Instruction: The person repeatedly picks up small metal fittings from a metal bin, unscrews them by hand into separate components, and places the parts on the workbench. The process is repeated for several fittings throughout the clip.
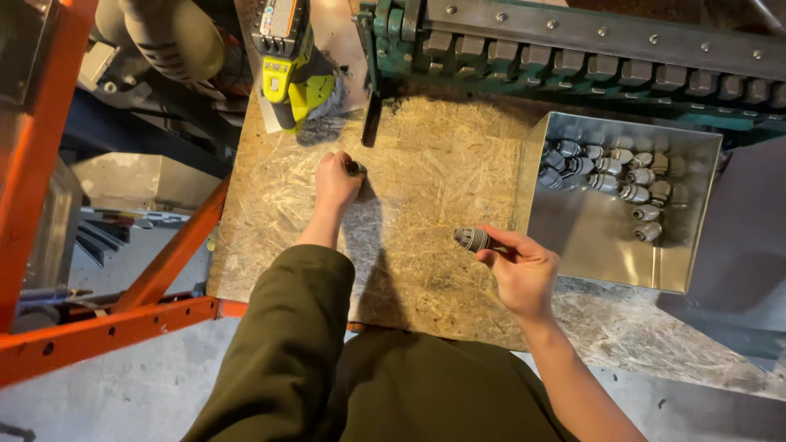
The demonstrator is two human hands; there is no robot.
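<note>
My right hand (524,270) holds a grey ribbed cable-gland fitting (471,239) by its end, just left of a shiny metal tray (610,254). Several more grey fittings (622,176) lie in the tray's far part. My left hand (337,182) is closed around a small dark part (354,168) over the chipboard worktop (426,164), near a yellow-green cordless drill (291,61) that lies at the board's far left corner. What exactly the dark part is cannot be made out.
A green and steel bending machine (573,49) with a row of blocks spans the far edge. An orange steel frame (123,311) runs along the left and below the board. Grey metal sheet (741,237) lies to the right of the tray.
</note>
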